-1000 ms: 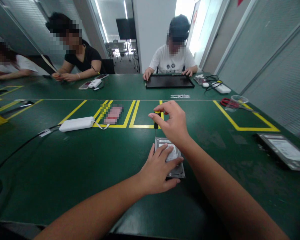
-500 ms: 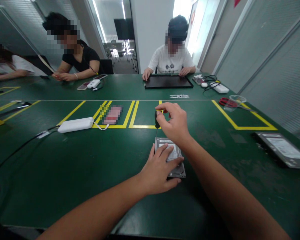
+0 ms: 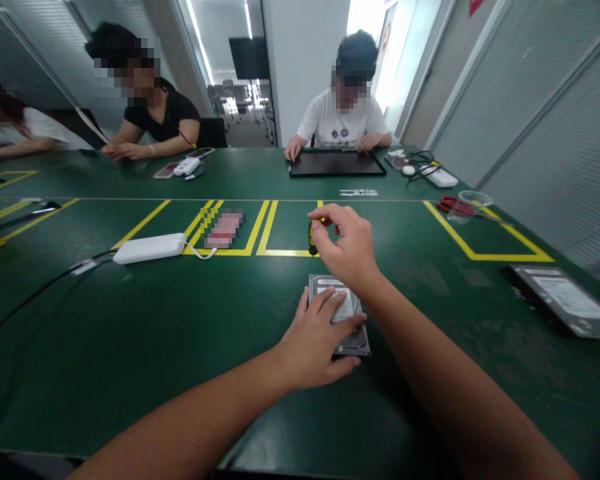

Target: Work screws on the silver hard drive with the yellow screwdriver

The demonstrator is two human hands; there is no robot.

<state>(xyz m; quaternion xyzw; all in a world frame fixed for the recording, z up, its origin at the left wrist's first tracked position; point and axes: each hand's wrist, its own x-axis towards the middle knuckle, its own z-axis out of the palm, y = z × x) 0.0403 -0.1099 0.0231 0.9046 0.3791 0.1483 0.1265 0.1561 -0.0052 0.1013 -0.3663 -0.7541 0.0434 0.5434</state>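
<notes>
Hard drive (image 3: 356, 341) is lying flat on the green table (image 3: 130, 320), toward 6 o'clock from the yellow taped box (image 3: 286, 253) and close in front of the person. Left hand (image 3: 313, 347) is pressing down on it from the drive's 7 o'clock side, open, with the fingers spread across the label. Right hand (image 3: 350, 250) is pinching the handle of a small screwdriver (image 3: 311, 238) in its fingertips. The thin shaft is standing nearly upright, its tip meeting the drive's 11 o'clock corner.

To do this turning well, I judge, the shaft should be staying vertical and seated in the screw head. Light downward pressure should be going on while the fingers are rolling the handle, with the flat hand stopping the case from skating.

Against the picture a second ago, the right fingers are sitting differently round the handle, the index finger no longer stretched over its top. The drive and the hand on it are staying where they were.
</notes>
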